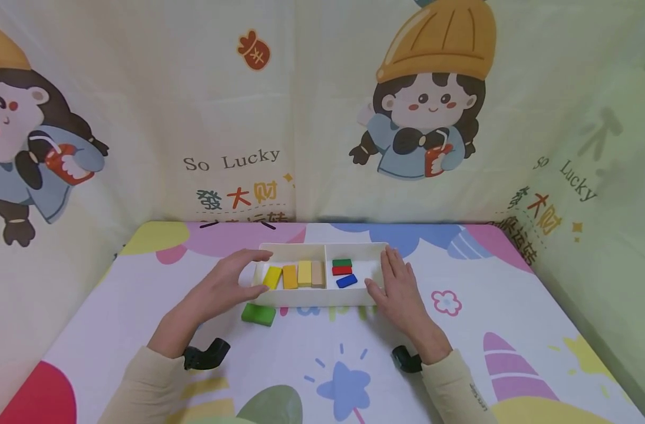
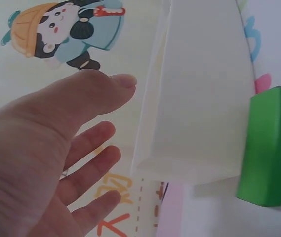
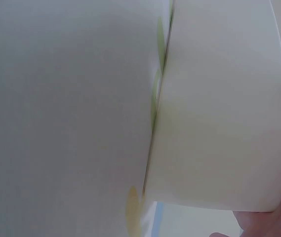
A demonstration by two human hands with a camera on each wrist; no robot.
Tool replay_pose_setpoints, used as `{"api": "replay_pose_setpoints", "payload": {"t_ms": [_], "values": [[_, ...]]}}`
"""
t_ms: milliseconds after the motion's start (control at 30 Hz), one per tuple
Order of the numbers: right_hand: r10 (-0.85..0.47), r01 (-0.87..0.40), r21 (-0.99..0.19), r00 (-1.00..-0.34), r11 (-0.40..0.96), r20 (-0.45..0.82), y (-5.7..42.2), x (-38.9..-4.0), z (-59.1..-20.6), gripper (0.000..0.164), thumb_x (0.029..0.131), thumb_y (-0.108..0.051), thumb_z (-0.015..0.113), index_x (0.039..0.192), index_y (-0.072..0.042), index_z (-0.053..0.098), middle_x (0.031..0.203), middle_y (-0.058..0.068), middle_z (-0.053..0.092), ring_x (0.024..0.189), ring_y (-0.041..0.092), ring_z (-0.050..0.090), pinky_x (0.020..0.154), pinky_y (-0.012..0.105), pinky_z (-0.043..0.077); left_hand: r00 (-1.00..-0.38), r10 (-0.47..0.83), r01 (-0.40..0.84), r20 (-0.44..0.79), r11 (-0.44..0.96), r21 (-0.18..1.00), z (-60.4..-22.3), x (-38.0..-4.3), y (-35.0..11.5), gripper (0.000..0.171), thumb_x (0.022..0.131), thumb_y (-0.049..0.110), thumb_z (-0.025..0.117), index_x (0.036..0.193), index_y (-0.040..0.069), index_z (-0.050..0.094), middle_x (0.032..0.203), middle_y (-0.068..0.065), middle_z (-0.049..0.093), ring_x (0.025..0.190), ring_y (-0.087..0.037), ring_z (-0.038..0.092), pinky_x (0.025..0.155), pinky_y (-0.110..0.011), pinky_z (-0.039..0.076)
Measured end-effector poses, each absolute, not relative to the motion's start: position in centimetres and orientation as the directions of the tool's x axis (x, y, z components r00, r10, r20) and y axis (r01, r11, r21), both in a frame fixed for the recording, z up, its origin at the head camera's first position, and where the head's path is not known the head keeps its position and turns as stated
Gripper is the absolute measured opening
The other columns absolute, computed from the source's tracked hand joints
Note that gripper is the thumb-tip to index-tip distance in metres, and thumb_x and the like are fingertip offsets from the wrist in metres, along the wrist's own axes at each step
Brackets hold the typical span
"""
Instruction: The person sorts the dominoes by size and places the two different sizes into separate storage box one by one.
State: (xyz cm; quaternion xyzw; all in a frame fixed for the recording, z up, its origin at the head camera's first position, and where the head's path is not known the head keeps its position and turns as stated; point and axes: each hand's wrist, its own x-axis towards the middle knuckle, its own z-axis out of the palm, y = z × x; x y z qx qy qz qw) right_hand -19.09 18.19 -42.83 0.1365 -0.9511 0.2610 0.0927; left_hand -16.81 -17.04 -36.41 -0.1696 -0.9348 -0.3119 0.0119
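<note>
A white two-compartment box [image 1: 295, 298] stands on the table. Four-sided blocks in yellow [image 1: 271, 277], orange [image 1: 290, 277], pale yellow [image 1: 304, 273] and tan [image 1: 318, 274] lie in its left compartment. The right compartment has a green block [image 1: 341, 262], a red block [image 1: 341, 271] and a blue block [image 1: 347, 281]. My left hand [image 1: 224, 277] is at the box's left end, thumb and fingers spread; the left wrist view shows the thumb [image 2: 105, 91] beside the rim. Along the right end rest the straight fingers of my right hand [image 1: 402, 292], thumb near the front rim.
A larger green block [image 1: 258, 315] lies on the table just in front of the box's left end. The printed tablecloth [image 1: 311, 353] covers the table, and patterned cloth walls [image 1: 322, 118] rise behind it and at both sides.
</note>
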Motion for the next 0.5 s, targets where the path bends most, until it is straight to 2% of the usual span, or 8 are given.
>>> {"api": "replay_pose_setpoints", "payload": {"t_ms": [233, 500], "values": [[-0.206, -0.309, -0.464, -0.943, 0.83, 0.26, 18.4, -19.1, -42.8, 0.078, 0.098, -0.035, 0.052, 0.155, 0.005, 0.018, 0.166, 0.02, 0.014, 0.153, 0.039, 0.01, 0.123, 0.061, 0.009, -0.936, 0.296, 0.351, 0.192, 0.734, 0.581, -37.6, -14.8, -17.7, 0.057, 0.087, 0.019, 0.076, 0.139, 0.015, 0.053, 0.138, -0.002, 0.059, 0.132, -0.028, 0.052, 0.105, -0.054, 0.048], [-0.212, -0.307, -0.481, -0.947, 0.821, 0.242, 18.2, -18.9, -42.8, 0.078, 0.098, -0.036, 0.052, 0.155, 0.005, 0.017, 0.166, 0.019, 0.013, 0.154, 0.039, 0.009, 0.123, 0.061, 0.008, -0.884, 0.335, 0.464, 0.326, 0.716, 0.521, -39.2, -13.4, -18.2, 0.052, 0.081, 0.01, 0.081, 0.129, 0.011, 0.062, 0.124, -0.002, 0.067, 0.112, -0.022, 0.062, 0.092, -0.044, 0.057]]}}
